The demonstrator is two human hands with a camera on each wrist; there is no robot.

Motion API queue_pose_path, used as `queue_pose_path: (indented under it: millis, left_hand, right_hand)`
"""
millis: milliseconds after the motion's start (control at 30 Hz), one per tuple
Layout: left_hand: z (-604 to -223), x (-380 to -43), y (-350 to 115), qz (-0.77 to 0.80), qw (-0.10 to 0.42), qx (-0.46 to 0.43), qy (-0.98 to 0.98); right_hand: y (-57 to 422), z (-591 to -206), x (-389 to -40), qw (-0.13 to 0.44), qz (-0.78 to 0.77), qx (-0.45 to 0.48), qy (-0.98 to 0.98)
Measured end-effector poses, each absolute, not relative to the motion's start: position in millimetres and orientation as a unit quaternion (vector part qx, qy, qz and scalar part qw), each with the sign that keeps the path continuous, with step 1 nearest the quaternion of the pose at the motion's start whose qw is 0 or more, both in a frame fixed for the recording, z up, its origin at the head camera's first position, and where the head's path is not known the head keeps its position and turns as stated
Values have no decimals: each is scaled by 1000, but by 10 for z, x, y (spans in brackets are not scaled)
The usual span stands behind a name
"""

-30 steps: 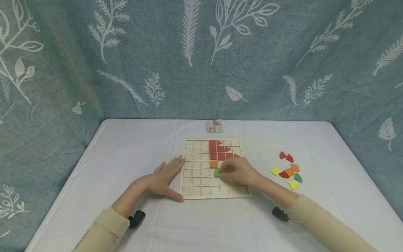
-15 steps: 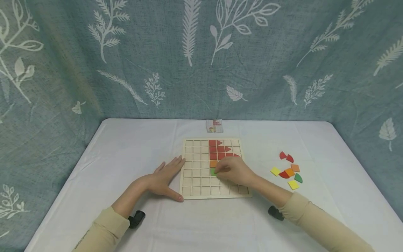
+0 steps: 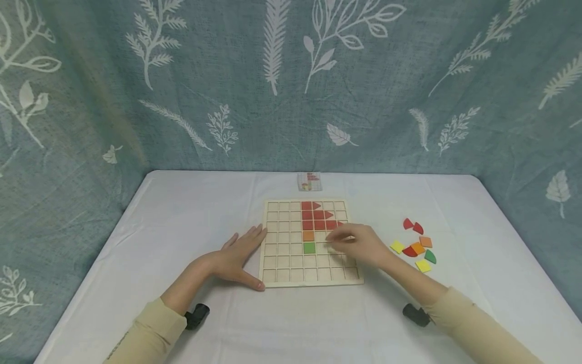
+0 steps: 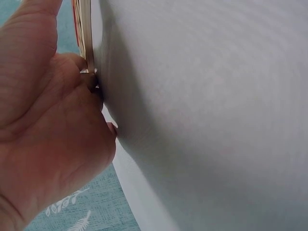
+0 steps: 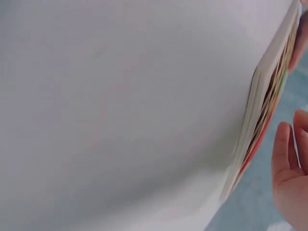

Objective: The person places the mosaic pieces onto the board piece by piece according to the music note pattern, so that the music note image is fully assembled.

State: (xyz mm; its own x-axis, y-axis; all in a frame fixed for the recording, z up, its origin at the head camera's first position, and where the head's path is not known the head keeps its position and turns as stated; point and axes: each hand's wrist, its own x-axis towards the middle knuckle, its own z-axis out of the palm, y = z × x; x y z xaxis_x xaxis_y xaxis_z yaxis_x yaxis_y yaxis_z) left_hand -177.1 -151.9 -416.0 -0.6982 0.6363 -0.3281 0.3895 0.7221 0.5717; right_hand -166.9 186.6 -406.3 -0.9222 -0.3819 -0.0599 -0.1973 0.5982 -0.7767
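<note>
A wooden grid board [image 3: 283, 262] lies on the white table, its upper cells filled with red squares [image 3: 307, 215] and red pointed pieces [image 3: 329, 215]. An orange square [image 3: 308, 236] sits below the red rows, and a green square [image 3: 309, 248] fills the cell beneath it. My left hand [image 3: 236, 257] rests with spread fingers along the board's left edge, thumb at the near corner. Over the board's right side hovers my right hand [image 3: 356, 245], fingers loosely bent and nothing held between them. The right wrist view shows those fingers [image 5: 284, 144] apart from the board's edge.
Right of the board lie loose pieces: yellow squares [image 3: 423, 266], orange squares [image 3: 425, 241], red quarter-rounds [image 3: 418, 228] and a green quarter-round [image 3: 430, 257]. A small pattern card [image 3: 309, 182] lies behind the board. A patterned blue curtain [image 3: 254, 126] hangs at the back.
My right hand has set the green square into the cell under the orange one, let go and drawn back to the right. The left hand has stayed in place.
</note>
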Motion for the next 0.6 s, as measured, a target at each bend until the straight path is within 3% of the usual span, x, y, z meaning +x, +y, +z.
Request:
queue_pose_path:
  millis: [267, 600]
  left_hand:
    - [-4113, -1763, -1502, 239, 261, 294, 888]
    - [-4129, -1776, -1495, 230, 265, 290, 890]
  right_hand:
    - [2526, -4054, -1519, 71, -374, -69, 922]
    - [3235, -3962, -1288, 51, -320, -17, 946]
